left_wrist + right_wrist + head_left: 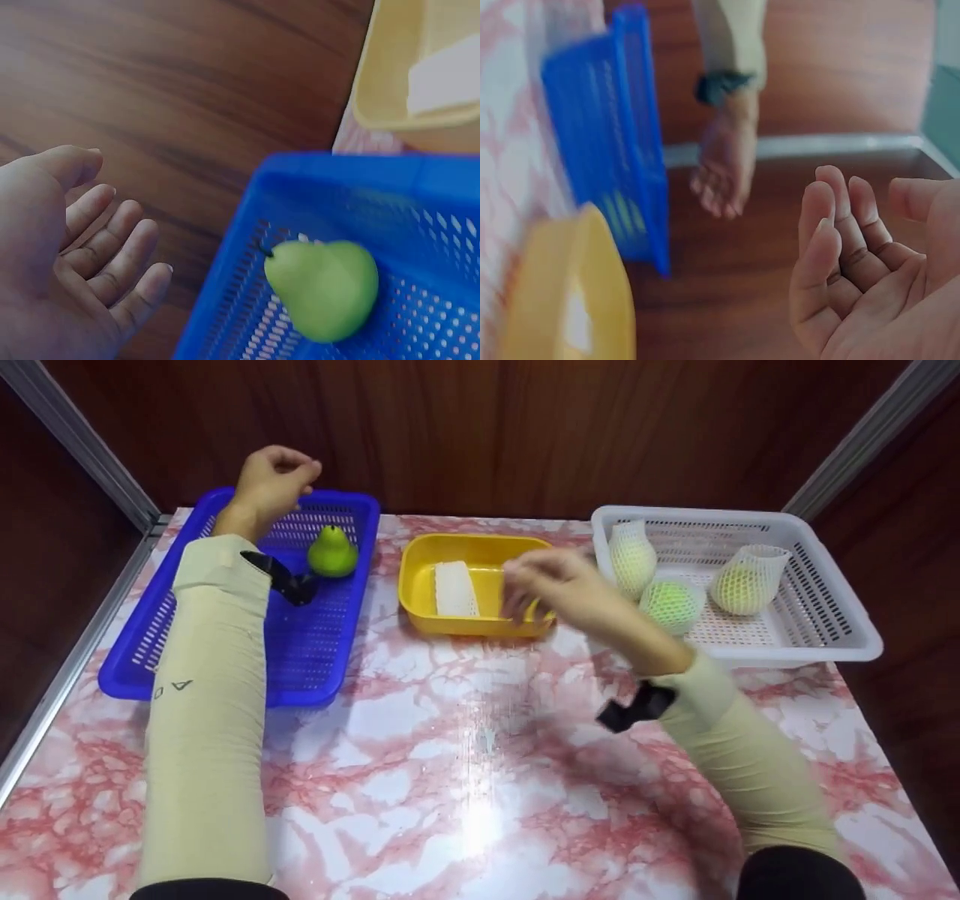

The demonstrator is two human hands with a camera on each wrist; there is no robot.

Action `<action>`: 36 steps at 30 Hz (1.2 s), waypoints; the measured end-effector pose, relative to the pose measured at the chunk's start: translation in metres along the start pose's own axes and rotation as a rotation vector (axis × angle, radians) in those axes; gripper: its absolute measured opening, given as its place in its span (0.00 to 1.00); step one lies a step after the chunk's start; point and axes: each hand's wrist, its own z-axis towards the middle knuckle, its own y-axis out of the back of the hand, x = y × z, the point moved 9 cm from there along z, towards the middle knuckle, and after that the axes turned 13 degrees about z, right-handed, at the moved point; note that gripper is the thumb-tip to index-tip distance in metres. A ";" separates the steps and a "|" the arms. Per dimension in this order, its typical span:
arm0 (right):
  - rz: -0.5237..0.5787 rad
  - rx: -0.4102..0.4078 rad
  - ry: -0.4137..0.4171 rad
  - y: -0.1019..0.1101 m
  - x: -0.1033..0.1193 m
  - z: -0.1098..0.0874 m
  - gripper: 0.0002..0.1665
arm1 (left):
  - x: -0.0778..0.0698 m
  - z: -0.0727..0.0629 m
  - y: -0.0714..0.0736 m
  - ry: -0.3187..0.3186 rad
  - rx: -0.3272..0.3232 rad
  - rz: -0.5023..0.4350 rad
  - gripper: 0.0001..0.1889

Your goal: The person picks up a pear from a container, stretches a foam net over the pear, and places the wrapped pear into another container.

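Observation:
My left hand (271, 486) is raised over the far end of the blue basket (311, 682), fingers loosely bent with nothing in them. Below and to its right, a green pear (332, 553) lies in that basket; the left wrist view shows the bare pear (322, 289) with its dark stem. My right hand (559, 585), blurred, hovers at the right side of the yellow container (420, 622). Its palm and relaxed fingers hold nothing in the right wrist view. A white foam net sleeve (454, 589) lies flat inside the yellow container.
To the right stands a white basket (832, 607) holding fruit in foam nets, among them a netted pear (632, 559), a green netted fruit (671, 604) and another netted fruit (748, 581). A brown wood-grain panel (480, 435) rises behind the marbled table (420, 780).

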 end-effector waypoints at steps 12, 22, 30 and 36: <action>0.047 0.269 -0.134 -0.119 -0.067 0.015 0.19 | 0.048 0.020 -0.015 0.000 -0.047 0.116 0.26; 0.112 0.324 -0.193 -0.178 -0.091 0.018 0.21 | 0.077 0.022 -0.033 -0.042 0.155 0.196 0.27; 0.165 0.295 -0.244 -0.203 -0.105 0.022 0.22 | 0.084 0.018 -0.053 -0.058 0.338 0.232 0.34; 0.215 0.299 -0.255 -0.210 -0.107 0.025 0.22 | 0.093 0.020 -0.060 -0.055 0.366 0.236 0.36</action>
